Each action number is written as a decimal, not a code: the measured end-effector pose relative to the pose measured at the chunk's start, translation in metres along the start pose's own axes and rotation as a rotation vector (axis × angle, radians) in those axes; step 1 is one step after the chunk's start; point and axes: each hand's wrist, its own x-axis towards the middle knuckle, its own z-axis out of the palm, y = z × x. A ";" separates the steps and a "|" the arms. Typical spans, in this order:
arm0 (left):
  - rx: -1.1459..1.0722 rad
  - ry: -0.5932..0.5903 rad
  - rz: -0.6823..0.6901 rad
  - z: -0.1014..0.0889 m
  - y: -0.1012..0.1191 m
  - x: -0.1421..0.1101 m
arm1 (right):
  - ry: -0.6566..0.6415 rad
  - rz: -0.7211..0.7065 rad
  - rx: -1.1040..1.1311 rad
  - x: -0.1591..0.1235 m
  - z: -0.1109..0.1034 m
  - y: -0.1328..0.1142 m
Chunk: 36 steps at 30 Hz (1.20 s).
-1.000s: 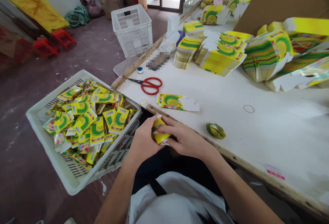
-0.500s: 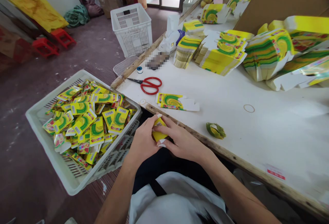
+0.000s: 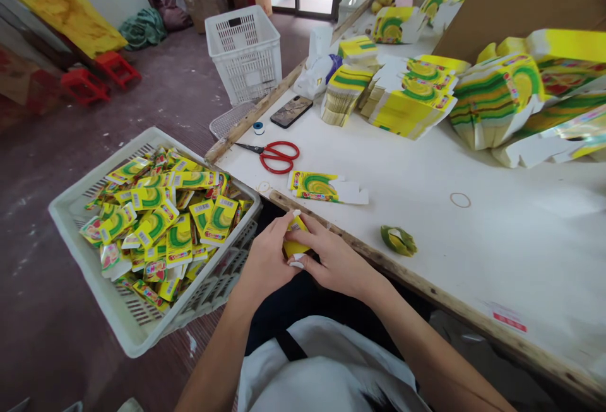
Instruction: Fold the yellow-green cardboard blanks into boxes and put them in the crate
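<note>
Between both hands, just off the table's front edge, is a small yellow carton [image 3: 294,245]. My left hand [image 3: 269,254] is closed on its left side, and my right hand [image 3: 334,253] grips it from the right, with thumb and fingers at its ends. Fingers cover much of the carton. A flattened yellow-green carton [image 3: 315,185] with white flaps lies on the table just beyond the hands. To my left, a white plastic crate [image 3: 61,210] is heaped with small yellow cartons [image 3: 177,238].
Red-handled scissors [image 3: 277,158], a phone [image 3: 291,111] and a small spool [image 3: 258,128] lie near the table's left corner. Stacks of flat cartons [image 3: 407,100] stand at the back. A green crumpled bundle [image 3: 398,240] and a rubber band [image 3: 460,200] lie right. Another white crate [image 3: 243,52] stands behind.
My hands stay in nearly the same place on the yellow carton, with a slight shift of the fingers. Nothing else has visibly moved.
</note>
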 end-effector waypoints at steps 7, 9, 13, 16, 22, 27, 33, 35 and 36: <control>-0.006 0.003 -0.023 0.001 0.001 0.000 | 0.003 0.008 0.014 0.001 0.000 -0.001; -0.010 0.004 -0.038 0.001 0.001 0.000 | 0.002 0.012 0.017 0.001 0.000 -0.001; -0.012 -0.005 -0.044 0.001 0.002 0.000 | 0.007 0.011 0.015 0.001 0.001 -0.001; -0.009 -0.021 -0.046 0.001 0.002 0.000 | 0.012 0.007 0.019 0.001 0.001 -0.001; -0.028 -0.043 -0.060 0.001 0.001 0.000 | -0.001 0.010 0.019 0.000 0.001 0.000; -0.036 -0.043 -0.057 0.002 0.000 0.000 | 0.003 0.012 0.027 0.000 0.001 0.001; -0.042 -0.053 -0.067 0.001 0.000 0.000 | -0.001 0.016 0.029 -0.001 0.001 0.000; -0.045 -0.054 -0.070 0.002 0.001 0.000 | -0.004 0.017 0.029 -0.001 0.001 0.000; -0.048 -0.055 -0.070 0.002 0.001 0.000 | -0.005 0.018 0.028 -0.001 0.001 0.001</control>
